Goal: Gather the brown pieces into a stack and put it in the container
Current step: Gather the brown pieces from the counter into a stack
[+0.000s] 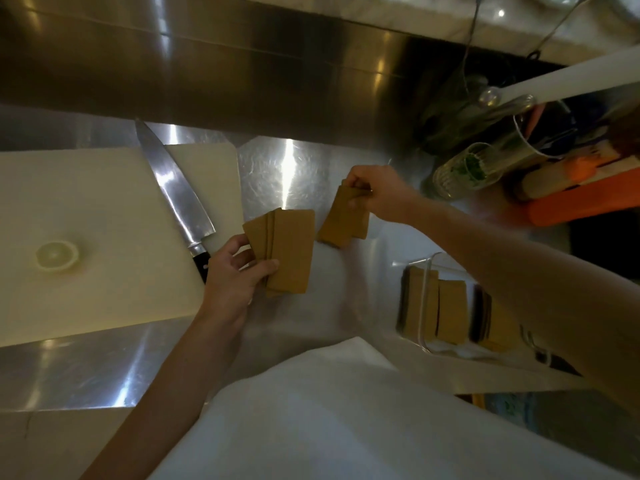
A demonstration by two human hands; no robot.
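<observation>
Two bunches of brown pieces are held above the steel desk [287, 174], with the cutting board [86, 216] as the landmark to their left. The larger fan of brown pieces [287, 247] sits just right of the board's right edge, gripped at its lower left corner by the left hand [235, 271], thumb across the front face and fingers curled behind, so the sheets rise up and to the right from the hand. Further right of the board, a smaller bunch of brown pieces [344, 218] hangs downward from the right hand [377, 192], which pinches its top edge between thumb and fingertips; the hand is above and to the right of the sheets, and their lower edge is at or near the desk surface, though contact cannot be told. The two bunches are near each other but apart. Well right of the board and lower in view, a clear container [429, 299] rests on the desk, holding more brown sheets standing on edge, partly hidden by the right forearm. A knife [176, 195] lies diagonally across the board's right part, its black handle beside the left hand, and a pale round slice [57, 255] lies on the board's left part.
</observation>
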